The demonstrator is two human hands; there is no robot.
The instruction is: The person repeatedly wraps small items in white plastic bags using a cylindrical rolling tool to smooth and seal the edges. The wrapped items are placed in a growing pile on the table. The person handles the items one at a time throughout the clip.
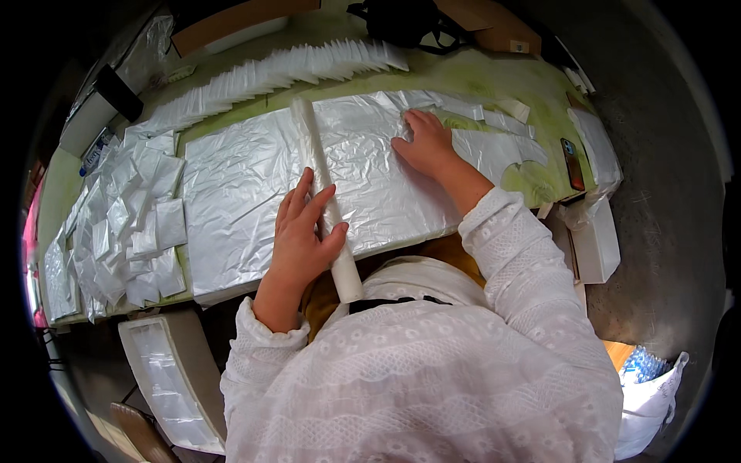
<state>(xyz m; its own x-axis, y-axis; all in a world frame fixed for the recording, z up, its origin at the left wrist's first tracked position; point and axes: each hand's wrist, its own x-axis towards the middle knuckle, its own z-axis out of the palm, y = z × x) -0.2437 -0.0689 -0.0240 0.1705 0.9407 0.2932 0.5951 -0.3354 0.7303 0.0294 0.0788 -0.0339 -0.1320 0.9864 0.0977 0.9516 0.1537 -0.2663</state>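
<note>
A large flat stack of thin, crinkled white plastic bags lies across the table in front of me. Its right end narrows into two handle strips with a cut-out between them. Across the stack runs a long white roll, its near end jutting past the table edge toward my waist. My left hand rests at the roll's near half, fingers spread and thumb over its right side. Farther right, my right hand lies on the bags near the handle end, fingers apart and slightly bent, with nothing visibly gripped.
Folded white plastic packets heap on the left. A fanned row of folded packets curves along the back. A phone lies near the right edge. Cardboard boxes and a black bag stand behind; a white sack sits lower right.
</note>
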